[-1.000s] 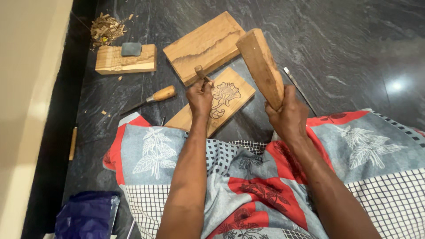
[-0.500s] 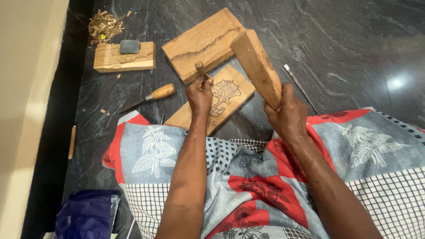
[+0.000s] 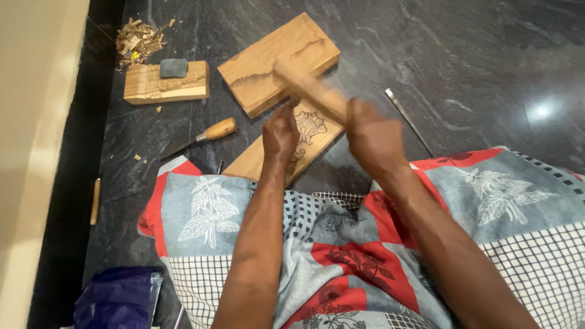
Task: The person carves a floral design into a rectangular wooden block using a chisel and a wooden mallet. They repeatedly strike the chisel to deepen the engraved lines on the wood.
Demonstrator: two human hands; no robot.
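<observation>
My left hand (image 3: 280, 135) grips a small chisel whose tip rests on a carved wooden plank (image 3: 303, 135) with a flower pattern, lying on the dark stone floor at my knees. My right hand (image 3: 373, 135) holds a wooden mallet (image 3: 309, 90), blurred by motion, its head down over the top of the chisel beside my left hand. Most of the chisel is hidden inside my fist.
A large wooden block (image 3: 277, 61) lies just beyond the carved plank. A smaller block (image 3: 166, 85) with a grey stone (image 3: 173, 67) on it sits far left, near wood shavings (image 3: 138, 40). A wooden-handled chisel (image 3: 204, 135) and a thin metal rod (image 3: 407, 119) lie on the floor. Blue bag (image 3: 116, 298) lower left.
The mallet was raised upright in my right hand; it has swung down to the left onto the chisel. My left hand has stayed on the carved plank.
</observation>
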